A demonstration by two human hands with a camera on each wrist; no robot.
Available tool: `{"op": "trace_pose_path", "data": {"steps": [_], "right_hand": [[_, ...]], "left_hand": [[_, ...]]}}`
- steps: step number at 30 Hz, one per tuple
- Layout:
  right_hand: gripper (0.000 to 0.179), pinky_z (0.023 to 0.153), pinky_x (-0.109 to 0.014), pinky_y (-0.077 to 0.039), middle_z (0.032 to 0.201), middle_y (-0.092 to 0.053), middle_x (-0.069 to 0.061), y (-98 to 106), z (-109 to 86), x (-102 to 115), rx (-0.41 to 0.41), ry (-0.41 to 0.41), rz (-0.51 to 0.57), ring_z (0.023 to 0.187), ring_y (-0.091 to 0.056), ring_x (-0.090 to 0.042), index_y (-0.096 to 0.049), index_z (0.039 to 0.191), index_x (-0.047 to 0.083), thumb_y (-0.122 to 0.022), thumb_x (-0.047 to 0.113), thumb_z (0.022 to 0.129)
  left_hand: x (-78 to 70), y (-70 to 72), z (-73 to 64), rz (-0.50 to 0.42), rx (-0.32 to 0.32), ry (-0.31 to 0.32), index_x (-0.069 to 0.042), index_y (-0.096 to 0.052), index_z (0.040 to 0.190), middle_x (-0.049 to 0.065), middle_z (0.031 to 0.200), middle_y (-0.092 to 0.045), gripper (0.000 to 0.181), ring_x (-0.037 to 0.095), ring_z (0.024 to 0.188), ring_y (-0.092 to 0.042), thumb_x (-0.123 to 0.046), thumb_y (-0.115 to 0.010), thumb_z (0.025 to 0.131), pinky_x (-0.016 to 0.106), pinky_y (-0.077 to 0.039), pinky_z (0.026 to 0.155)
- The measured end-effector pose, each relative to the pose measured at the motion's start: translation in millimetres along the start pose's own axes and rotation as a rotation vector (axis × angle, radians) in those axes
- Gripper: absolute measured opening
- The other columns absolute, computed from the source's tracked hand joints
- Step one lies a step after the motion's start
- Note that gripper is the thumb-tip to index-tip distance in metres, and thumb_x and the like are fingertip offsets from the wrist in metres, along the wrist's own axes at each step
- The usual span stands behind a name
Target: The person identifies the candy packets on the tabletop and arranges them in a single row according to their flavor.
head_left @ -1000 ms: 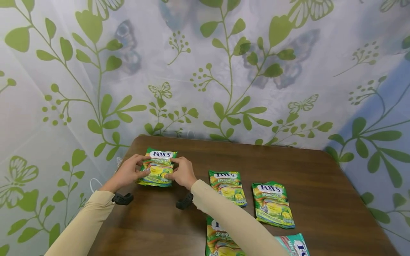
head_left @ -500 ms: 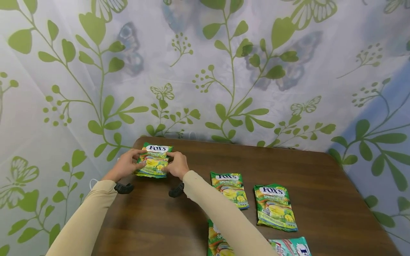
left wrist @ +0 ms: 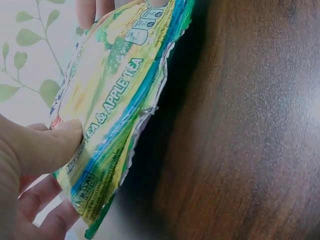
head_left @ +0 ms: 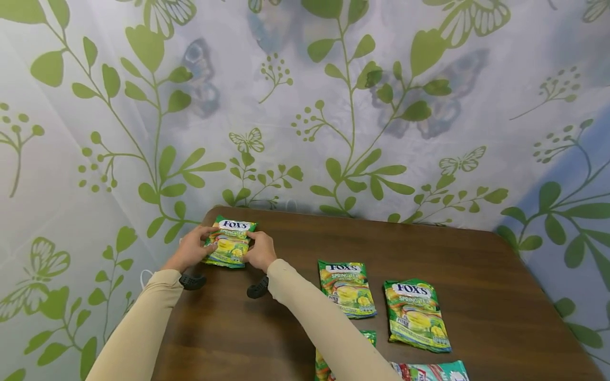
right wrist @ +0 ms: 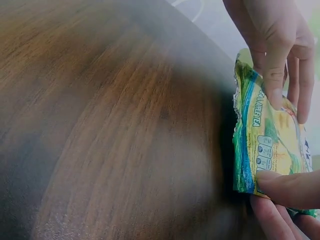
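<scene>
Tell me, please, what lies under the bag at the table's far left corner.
Beside the bag, the wrist views show brown table and a dark shadow. Whatever is directly beneath is covered; I cannot tell whether the bag touches the table.

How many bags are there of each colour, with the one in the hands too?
Green: 4 (the held bag, the middle bag, the right bag and the half-hidden bag behind the sleeve)
Teal: 1 (the teal bag, cut off by the picture's bottom edge)
Total in view: 5
</scene>
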State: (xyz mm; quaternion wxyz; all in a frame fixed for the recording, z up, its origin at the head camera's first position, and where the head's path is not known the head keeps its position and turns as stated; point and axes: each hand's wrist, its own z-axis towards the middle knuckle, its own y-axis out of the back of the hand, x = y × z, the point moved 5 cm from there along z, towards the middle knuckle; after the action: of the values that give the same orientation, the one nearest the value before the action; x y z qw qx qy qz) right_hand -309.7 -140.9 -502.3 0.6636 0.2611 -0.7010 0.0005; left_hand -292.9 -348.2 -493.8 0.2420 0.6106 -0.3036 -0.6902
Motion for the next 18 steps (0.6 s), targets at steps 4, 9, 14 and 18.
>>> {"op": "trace_pose_path", "data": {"steps": [4,9,14,18], "right_hand": [[0.081,0.053,-0.029,-0.047,0.135,-0.054,-0.014,-1.6,0.0,-0.5,-0.016,0.01,-0.021,0.068,-0.06,-0.014,-0.049,0.147,0.006,-0.081,-0.012,0.075],[0.082,0.058,-0.027,-0.049,0.149,-0.045,-0.014,-2.8,1.8,-0.9,-0.022,0.023,-0.052,0.079,-0.058,-0.012,-0.049,0.146,0.004,-0.081,-0.014,0.073],[0.082,0.061,-0.027,-0.049,0.154,-0.038,-0.016,-3.3,2.1,-0.2,-0.006,0.029,-0.088,0.084,-0.058,-0.013,-0.048,0.147,0.005,-0.08,-0.013,0.073],[0.082,0.071,-0.028,-0.05,0.156,-0.035,-0.017,-3.9,2.8,-0.9,0.009,0.024,-0.163,0.1,-0.058,-0.02,-0.047,0.148,0.007,-0.082,-0.007,0.075]], "left_hand": [[1.4,-0.6,-1.2,0.01,-0.014,-0.019,-0.001,-0.052,0.142,0.024,0.133,-0.05,0.05,0.048,0.118,-0.05,-0.005,-0.067,0.095,0.058,-0.048,0.089],[-0.6,-0.8,-1.8,0.033,-0.019,-0.032,0.001,-0.052,0.142,0.026,0.134,-0.05,0.05,0.049,0.117,-0.05,-0.006,-0.067,0.095,0.06,-0.046,0.089],[-3.6,0.3,-2.0,0.059,-0.044,-0.056,0.004,-0.053,0.14,0.028,0.131,-0.051,0.048,0.048,0.112,-0.053,-0.003,-0.067,0.094,0.06,-0.045,0.089],[-2.6,-0.7,-1.8,0.07,-0.049,-0.064,0.005,-0.053,0.139,0.028,0.13,-0.052,0.048,0.047,0.11,-0.053,-0.002,-0.067,0.093,0.059,-0.045,0.088]]}}
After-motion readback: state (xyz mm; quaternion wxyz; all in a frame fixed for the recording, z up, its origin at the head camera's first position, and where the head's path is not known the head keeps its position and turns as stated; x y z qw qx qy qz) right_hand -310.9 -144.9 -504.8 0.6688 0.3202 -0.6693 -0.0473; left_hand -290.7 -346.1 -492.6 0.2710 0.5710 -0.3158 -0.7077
